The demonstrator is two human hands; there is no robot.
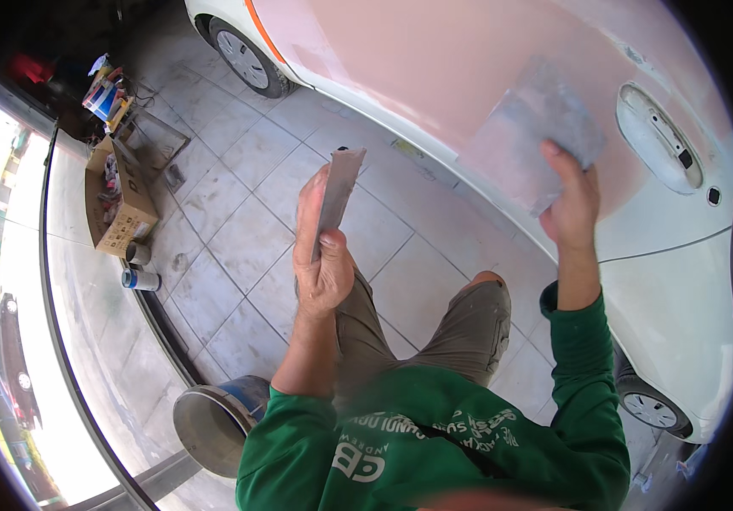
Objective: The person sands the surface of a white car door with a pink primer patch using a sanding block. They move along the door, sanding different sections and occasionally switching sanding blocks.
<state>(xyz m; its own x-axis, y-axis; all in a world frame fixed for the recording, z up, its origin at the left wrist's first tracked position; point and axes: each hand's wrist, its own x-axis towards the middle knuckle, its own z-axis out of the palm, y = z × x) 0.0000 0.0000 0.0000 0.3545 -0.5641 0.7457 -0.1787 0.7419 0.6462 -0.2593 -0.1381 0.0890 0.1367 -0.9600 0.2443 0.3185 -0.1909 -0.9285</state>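
Note:
My left hand point(326, 271) is raised over the floor, closed around a flat, dusty, grey-pink block point(337, 194) seen nearly edge-on. Beside the car door point(418, 77), my right hand point(572, 204) grips a grey sheet point(545, 128) smeared with pinkish dust; it looks like sandpaper. The thumb lies on the sheet's near face. Whether the sheet touches the door I cannot tell. Pink filler or primer covers much of the white door panel. The white door handle recess point(660, 140) is to the right of the sheet.
White car wheels point(243, 55) stand at far left and near right. A bucket point(213, 426) is at my lower left. Along the left wall are a cardboard box point(132, 204) with crumpled stuff, a can point(141, 279) and a cluttered small stand point(107, 98). Pale tiles point(247, 153) cover the floor.

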